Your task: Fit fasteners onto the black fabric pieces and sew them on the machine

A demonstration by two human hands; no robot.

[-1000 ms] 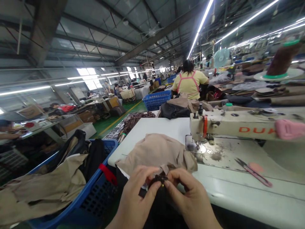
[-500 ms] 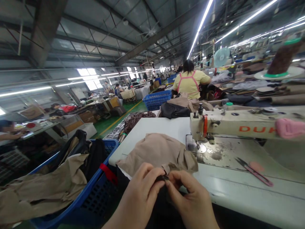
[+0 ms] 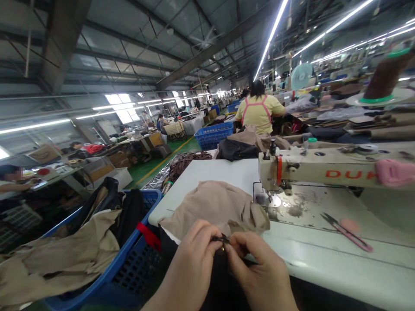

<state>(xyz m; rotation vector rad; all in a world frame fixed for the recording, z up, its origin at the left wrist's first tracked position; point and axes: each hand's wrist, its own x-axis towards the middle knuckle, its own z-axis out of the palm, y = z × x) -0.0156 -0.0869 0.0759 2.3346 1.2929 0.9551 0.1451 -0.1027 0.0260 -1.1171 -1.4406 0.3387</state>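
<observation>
Close together at the table's front edge, both my hands pinch a small dark strip [image 3: 221,239]. My left hand [image 3: 196,259] grips one end between thumb and fingers, and my right hand [image 3: 261,265] grips the other. A tiny gold-coloured glint shows just under the strip; its exact kind is too small to tell. Directly beyond my fingers, a crumpled piece of beige fabric [image 3: 214,201] lies on the white table [image 3: 223,169]. Whether the strip is joined to this fabric is hidden by my fingers.
A sewing machine [image 3: 311,166] stands at right, with pink-handled thread snips [image 3: 348,233] on its bed. At left, a blue basket [image 3: 113,276] holds beige and dark fabric. A person in a yellow top [image 3: 257,114] sits ahead, near another blue basket [image 3: 214,134].
My left fingers have shifted slightly on the dark strip, and a gold-coloured glint now shows beneath it. My hands stay at the same spot; the fabric lies as before.
</observation>
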